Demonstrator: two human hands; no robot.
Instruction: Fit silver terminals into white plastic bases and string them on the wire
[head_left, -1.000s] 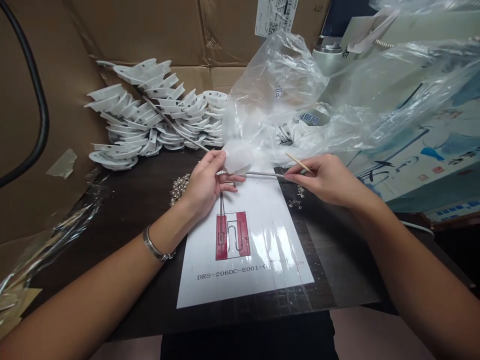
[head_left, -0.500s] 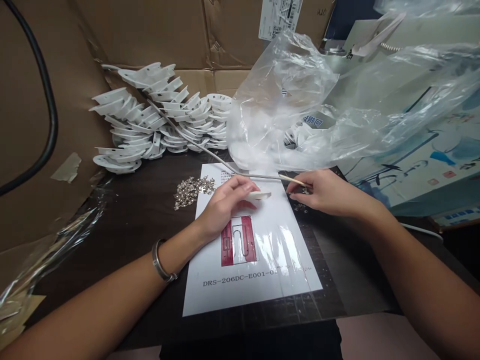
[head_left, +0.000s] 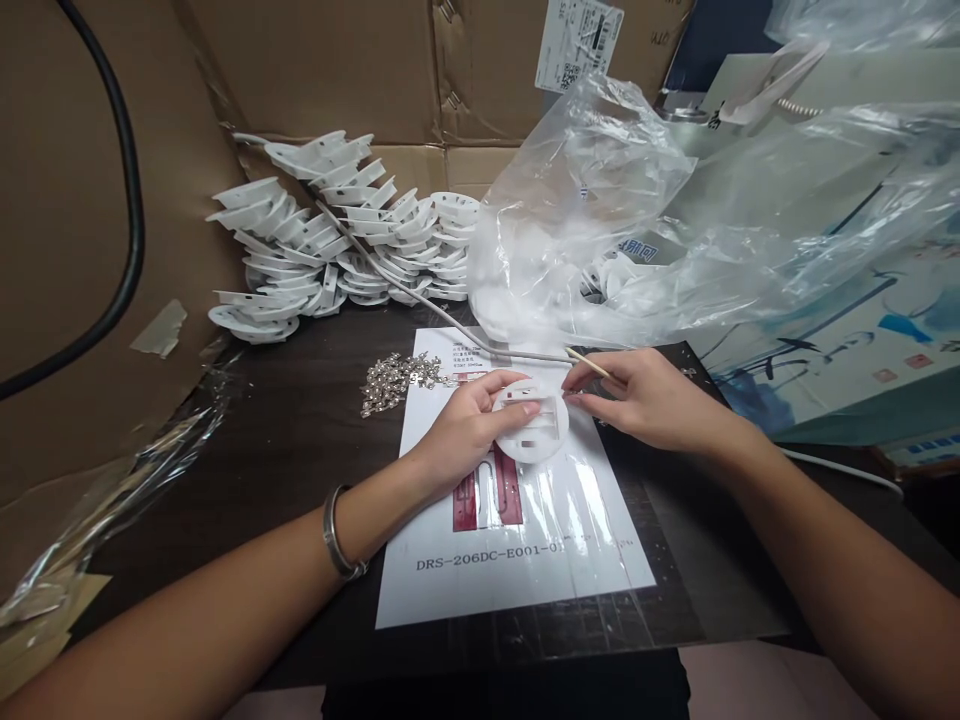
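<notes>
Between thumb and fingers, my left hand (head_left: 480,420) holds a round white plastic disc (head_left: 531,445), its slotted face turned toward the camera. My right hand (head_left: 637,400) is closed on a thin wooden stick (head_left: 589,363), just right of the disc's edge; a tiny piece at its fingertips is too small to make out. Under both hands lies a printed white sheet (head_left: 480,590) with a red picture. A heap of small metal parts (head_left: 397,383) sits left of the sheet's upper part.
Stacked white discs (head_left: 300,240) stand at the back left against a cardboard box (head_left: 315,70). A clear plastic bag (head_left: 540,240) with more discs is behind the sheet. A grey cable (head_left: 442,312) crosses the back. A black cable (head_left: 135,200) hangs at the left.
My left hand has turned the white disc from edge-on to face-on. My right hand has come closer to it, its stick now steeper. The whole view has shifted slightly.
</notes>
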